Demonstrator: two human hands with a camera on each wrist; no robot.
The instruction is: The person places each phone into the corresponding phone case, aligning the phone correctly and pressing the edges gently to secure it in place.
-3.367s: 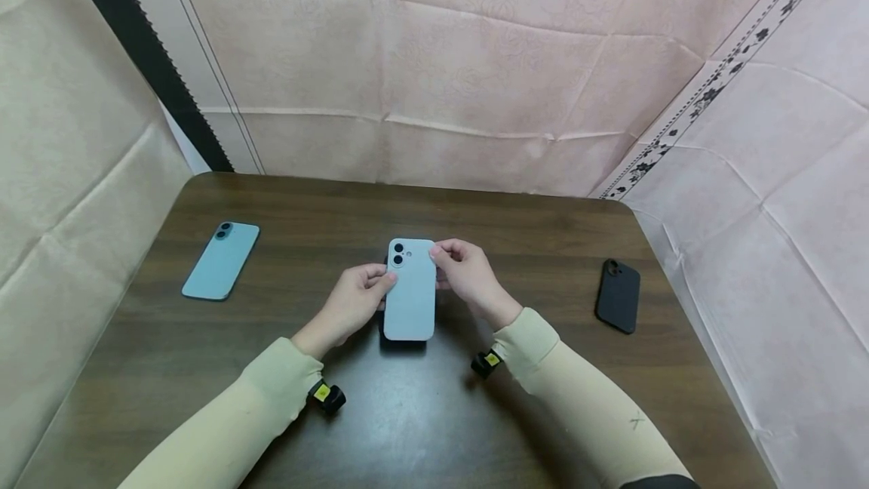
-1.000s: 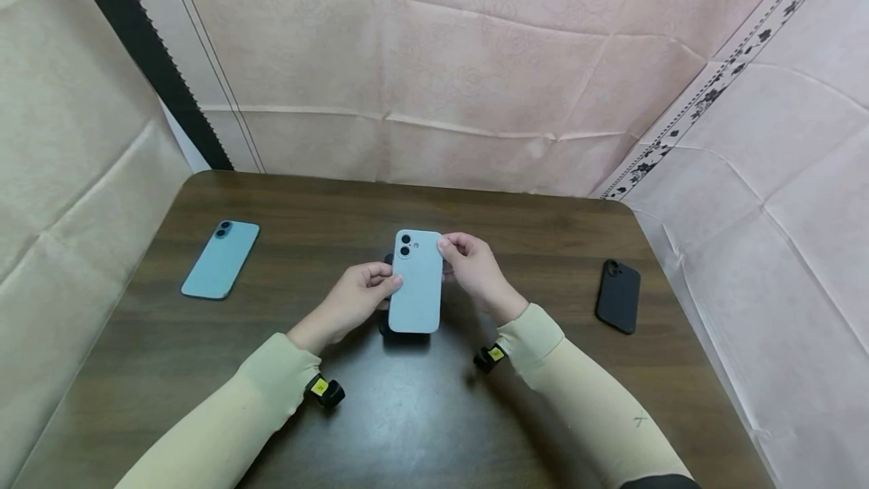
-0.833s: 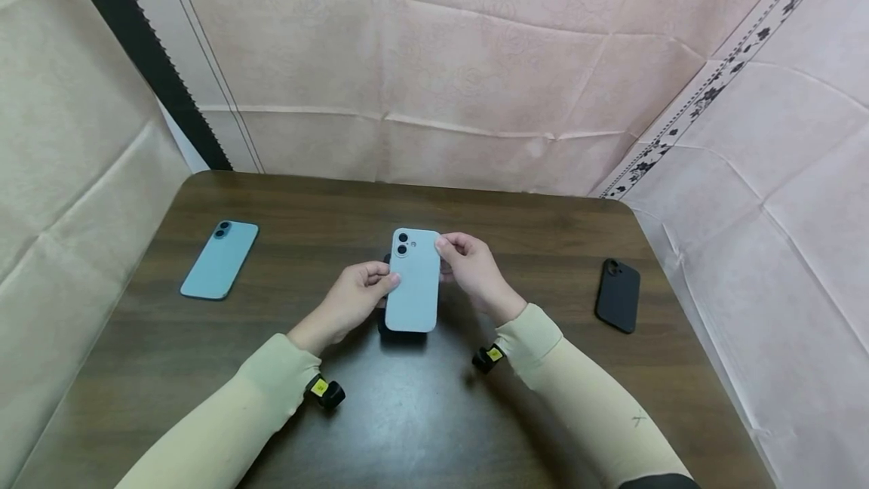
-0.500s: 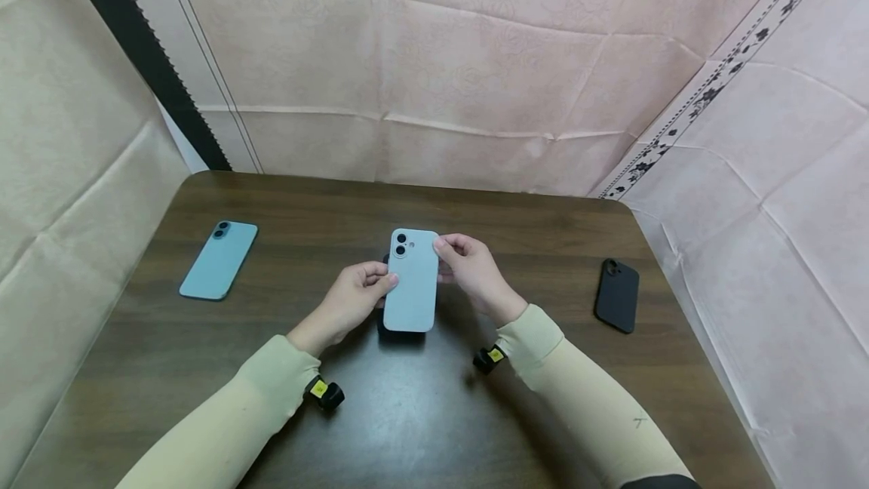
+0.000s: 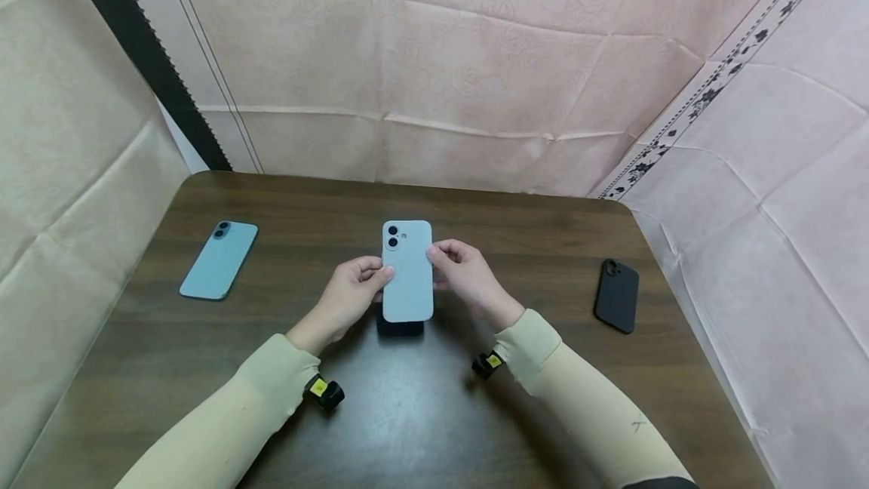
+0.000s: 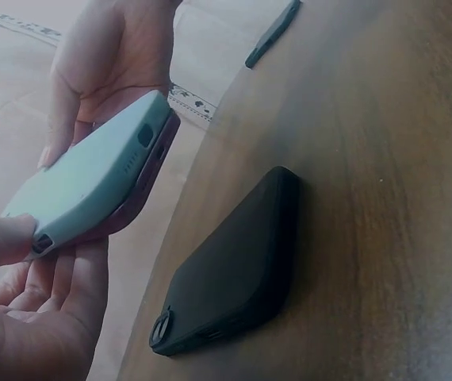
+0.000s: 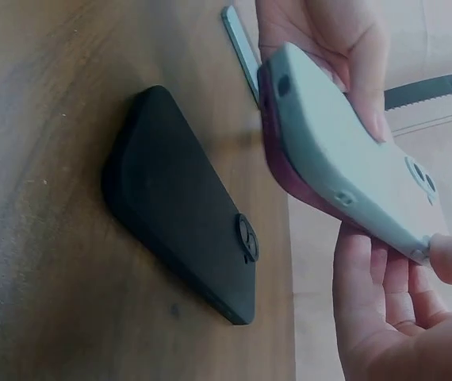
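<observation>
A light blue phone case (image 5: 407, 270) is held up off the table between both hands, its camera openings at the far end. Beneath it a maroon phone (image 6: 151, 171) shows along one edge; at the bottom end a gap parts the two. My left hand (image 5: 349, 289) pinches the left edge, thumb on the case's back and fingers below. On the opposite edge, my right hand (image 5: 471, 278) pinches near the upper half in the same way. Under them on the table lies a black phone case (image 7: 178, 190) with a camera ring, mostly covered in the head view.
A light blue phone (image 5: 219, 261) lies tilted at the table's left. Toward the right edge lies another black phone case (image 5: 618, 296). The brown wooden table (image 5: 407, 429) is backed by pale cloth hangings (image 5: 475, 74) on several sides.
Both hands have moved the blue case and the maroon phone slightly left and away from me. More of the black case below now shows. Both hands keep their hold.
</observation>
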